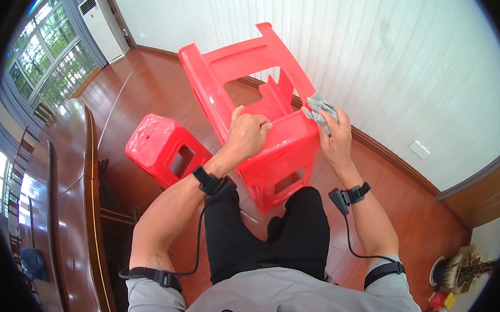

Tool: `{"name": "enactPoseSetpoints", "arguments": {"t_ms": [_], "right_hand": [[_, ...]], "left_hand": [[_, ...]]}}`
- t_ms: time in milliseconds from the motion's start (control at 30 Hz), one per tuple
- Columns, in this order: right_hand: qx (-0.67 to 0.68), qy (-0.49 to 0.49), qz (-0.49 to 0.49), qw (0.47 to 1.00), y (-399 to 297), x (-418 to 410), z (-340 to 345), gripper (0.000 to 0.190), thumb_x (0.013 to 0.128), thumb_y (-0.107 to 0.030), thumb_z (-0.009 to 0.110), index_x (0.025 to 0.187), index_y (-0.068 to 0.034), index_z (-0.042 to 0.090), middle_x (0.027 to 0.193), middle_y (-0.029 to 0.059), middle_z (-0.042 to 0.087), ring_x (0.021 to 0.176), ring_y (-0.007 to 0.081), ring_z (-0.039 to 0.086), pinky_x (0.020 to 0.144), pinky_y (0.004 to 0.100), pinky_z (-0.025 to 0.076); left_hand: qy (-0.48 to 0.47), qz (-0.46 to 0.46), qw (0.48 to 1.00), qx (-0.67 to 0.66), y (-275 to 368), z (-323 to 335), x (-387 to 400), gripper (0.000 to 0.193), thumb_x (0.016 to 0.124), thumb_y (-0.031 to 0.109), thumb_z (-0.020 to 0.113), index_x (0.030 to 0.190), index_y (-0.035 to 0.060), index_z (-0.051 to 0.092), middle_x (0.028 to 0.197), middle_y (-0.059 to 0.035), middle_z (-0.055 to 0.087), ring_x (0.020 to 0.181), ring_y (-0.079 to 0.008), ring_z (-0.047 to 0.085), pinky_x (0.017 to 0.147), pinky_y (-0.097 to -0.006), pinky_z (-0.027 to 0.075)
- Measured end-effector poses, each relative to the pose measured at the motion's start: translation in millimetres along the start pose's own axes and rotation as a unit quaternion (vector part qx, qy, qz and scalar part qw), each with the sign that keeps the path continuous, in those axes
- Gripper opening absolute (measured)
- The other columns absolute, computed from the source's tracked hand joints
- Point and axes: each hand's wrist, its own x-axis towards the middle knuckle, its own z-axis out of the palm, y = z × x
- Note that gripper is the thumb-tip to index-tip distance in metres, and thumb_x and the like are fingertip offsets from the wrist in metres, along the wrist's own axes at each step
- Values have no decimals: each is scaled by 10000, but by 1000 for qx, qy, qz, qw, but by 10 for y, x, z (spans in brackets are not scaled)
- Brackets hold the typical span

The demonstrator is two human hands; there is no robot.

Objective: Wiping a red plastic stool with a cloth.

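Note:
A large red plastic stool (219, 87) is tilted in front of me, its legs reaching away towards the wall. My left hand (247, 133) is on its near left part, fingers curled at the rim of an opening. My right hand (337, 136) holds a crumpled grey cloth (322, 110) against the stool's right edge. Below the near end shows a red plastic panel (257, 181) with a cut-out; I cannot tell whether it belongs to a second stool underneath. Another red plastic stool (154, 142) stands upright to the left, beside my left forearm.
A polished dark wooden table (76, 199) runs along the left. The white wall (376, 56) with a socket (419, 149) bounds the right. A thin cable (117, 95) crosses the wooden floor. A potted plant (449, 272) stands low right, and an air conditioner (103, 28) stands far back.

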Motion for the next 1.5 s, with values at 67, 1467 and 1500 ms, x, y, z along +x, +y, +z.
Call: {"name": "enactPoseSetpoints", "arguments": {"t_ms": [67,1467,1500], "right_hand": [[19,-9,32,999,129,106,93,350,798,-19,689,1147,-43,673,1197,196,593,1096,401,573,918,487,457],[9,-96,96,991,467,397,131,336,802,-30,702,1138,-27,694,1212,196,627,1140,384,589,971,444,478],[8,-94,97,991,484,399,115,336,802,-30,702,1138,-27,694,1212,196,627,1140,384,589,971,444,478]], "left_hand": [[-1,-12,1000,-1,40,44,90,216,932,173,591,939,26,750,800,-163,714,828,-328,676,1170,-533,264],[-43,88,995,10,-301,-182,995,435,849,413,738,746,-10,746,658,-192,662,617,-320,645,642,-439,524],[-39,50,998,2,-240,-131,1000,435,841,421,746,742,-2,751,650,-186,663,622,-318,652,655,-434,532]]}}
